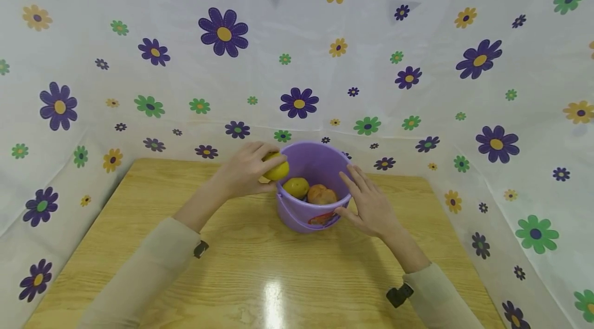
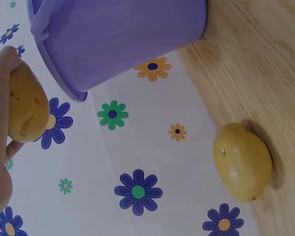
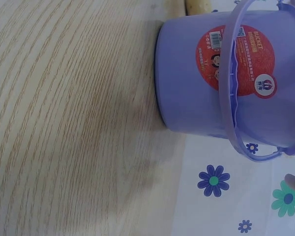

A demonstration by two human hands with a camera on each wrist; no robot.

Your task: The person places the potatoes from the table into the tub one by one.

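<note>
A purple plastic bucket [image 1: 301, 218] stands upright at the middle of the wooden table [image 1: 139, 226]. Inside it lie a yellow potato [image 1: 296, 186] and an orange-brown one [image 1: 322, 194]. My left hand [image 1: 262, 164] grips another yellow potato [image 1: 278, 169] right at the bucket's left rim; the left wrist view shows that potato [image 2: 24, 108] held beside the bucket [image 2: 118, 39]. My right hand [image 1: 359, 190] rests with straight fingers against the bucket's right side. In the right wrist view the bucket [image 3: 187, 98] shows a red label [image 3: 241, 59].
One more potato [image 2: 242, 162] lies on the table near its far edge, beside the bucket; its end peeks past the bucket [image 3: 201, 6]. A flowered white cloth [image 1: 417, 86] walls in the table at the back and both sides.
</note>
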